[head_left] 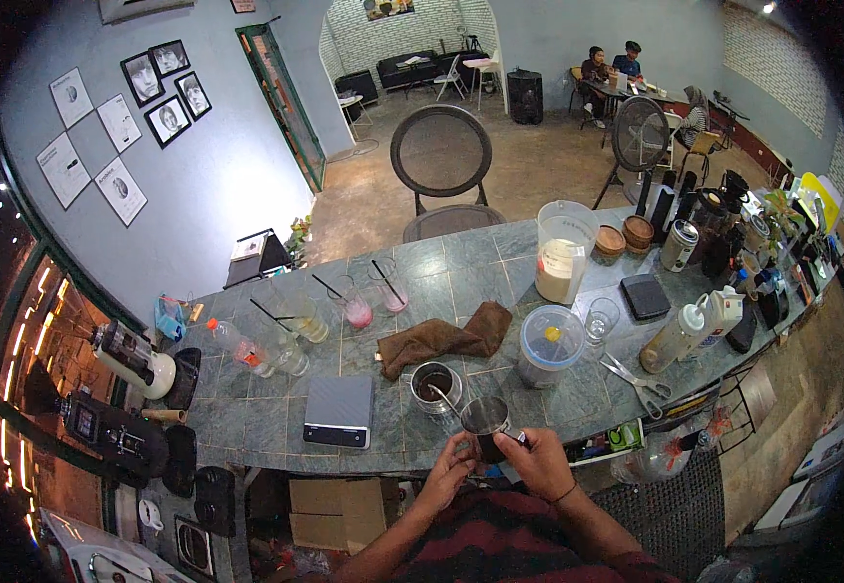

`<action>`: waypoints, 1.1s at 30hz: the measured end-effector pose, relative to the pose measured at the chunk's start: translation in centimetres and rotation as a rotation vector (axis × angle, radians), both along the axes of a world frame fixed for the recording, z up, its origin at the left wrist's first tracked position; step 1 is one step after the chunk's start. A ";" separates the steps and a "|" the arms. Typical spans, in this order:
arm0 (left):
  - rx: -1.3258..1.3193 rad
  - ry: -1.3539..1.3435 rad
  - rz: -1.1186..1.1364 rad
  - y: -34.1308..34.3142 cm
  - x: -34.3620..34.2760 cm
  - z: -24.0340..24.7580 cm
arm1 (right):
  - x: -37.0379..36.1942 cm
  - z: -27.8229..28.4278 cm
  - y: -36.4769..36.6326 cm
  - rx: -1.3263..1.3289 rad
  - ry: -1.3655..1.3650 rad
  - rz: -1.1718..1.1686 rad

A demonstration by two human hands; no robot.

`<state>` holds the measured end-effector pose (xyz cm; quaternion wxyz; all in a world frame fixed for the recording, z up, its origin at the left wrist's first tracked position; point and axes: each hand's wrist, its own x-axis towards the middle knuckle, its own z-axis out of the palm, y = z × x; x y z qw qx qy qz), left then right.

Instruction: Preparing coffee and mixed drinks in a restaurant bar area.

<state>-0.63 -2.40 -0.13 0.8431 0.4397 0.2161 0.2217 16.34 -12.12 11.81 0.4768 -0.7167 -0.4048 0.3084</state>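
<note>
Both hands at the near counter edge: left hand (449, 468) cupped around the near-left side of a small steel pitcher (485, 420), right hand (539, 457) closed on its right side by the handle, so the two hold the pitcher between them. Pitcher sits upright, just at or above the near edge of the green tiled counter (247, 408), mouth up, long axis vertical; handle points right toward the right hand; contents can't be read. A thin spoon or stirrer (444, 398) slants from the pitcher rim up-left toward a round steel cup (434, 383) just beside it, holding dark liquid. Right of that, one clear round tub with lid (549, 342), a yellow thing inside. One tall clear measuring jug (564, 255) farther back, pale cream contents about two-thirds up. One empty-looking small glass (601, 319). Drinks with straws at the left-centre: two with pink liquid (358, 311), one yellowish (307, 325), one clear glass (290, 360); one plastic bottle (236, 346) lying tilted with reddish contents. Two squeeze bottles (676, 336) on the right, tilted. One brown cloth (446, 338) crumpled mid-counter. One grey scale (338, 410) at left of the hands, one black scale (646, 295) on the right. One pair of scissors (638, 381). Two wooden lids or bowls (624, 239) near the jug.
</note>
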 end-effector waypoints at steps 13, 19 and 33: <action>-0.036 0.034 0.035 1.1 1.9 0.8 | 0.5 0.1 0.8 0.022 -0.048 -0.057; -0.072 -0.097 0.024 1.8 1.6 -0.5 | 0.1 2.0 1.6 0.035 -0.067 -0.030; -0.075 -0.032 -0.010 0.9 -0.1 -1.1 | -0.1 1.2 0.4 -0.033 -0.090 0.017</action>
